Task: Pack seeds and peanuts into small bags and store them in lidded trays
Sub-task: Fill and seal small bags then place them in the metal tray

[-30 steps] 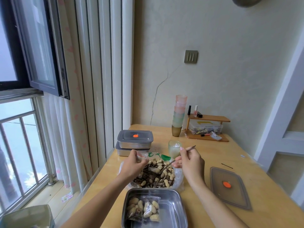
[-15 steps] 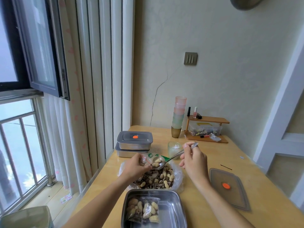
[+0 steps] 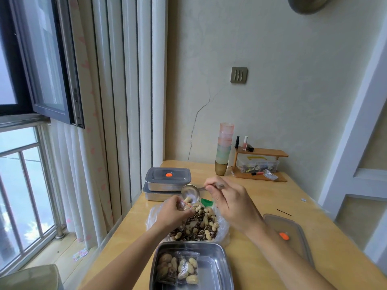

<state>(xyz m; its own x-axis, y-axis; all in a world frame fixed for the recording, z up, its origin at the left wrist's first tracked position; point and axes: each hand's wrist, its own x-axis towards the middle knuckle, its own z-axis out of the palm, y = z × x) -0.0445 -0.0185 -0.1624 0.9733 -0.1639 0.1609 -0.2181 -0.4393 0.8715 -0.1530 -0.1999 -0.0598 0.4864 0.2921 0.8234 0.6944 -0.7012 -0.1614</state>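
Note:
My left hand (image 3: 171, 212) pinches a small clear bag (image 3: 185, 205) over a large plastic bag of peanuts and striped seeds (image 3: 201, 225). My right hand (image 3: 228, 203) grips a metal spoon (image 3: 190, 193) by its handle; the bowl is tipped steeply toward the small bag, a peanut at its lip. An open steel tray (image 3: 217, 268) near the table's front edge holds filled small bags (image 3: 178, 268). Its lid (image 3: 293, 233), with an orange dot, lies flat to the right. Two lidded steel trays (image 3: 167, 182) are stacked at the back left.
A stack of pastel cups (image 3: 224, 147) and a small wooden shelf (image 3: 261, 164) with bottles and a clear box stand by the wall. The wooden table (image 3: 261, 197) borders curtains and a window on the left. A thin dark stick (image 3: 283, 212) lies at right.
The spoon rose from the nut pile with peanuts, moved to the small bag's mouth, and now tips over it. The left hand stayed holding the small bag.

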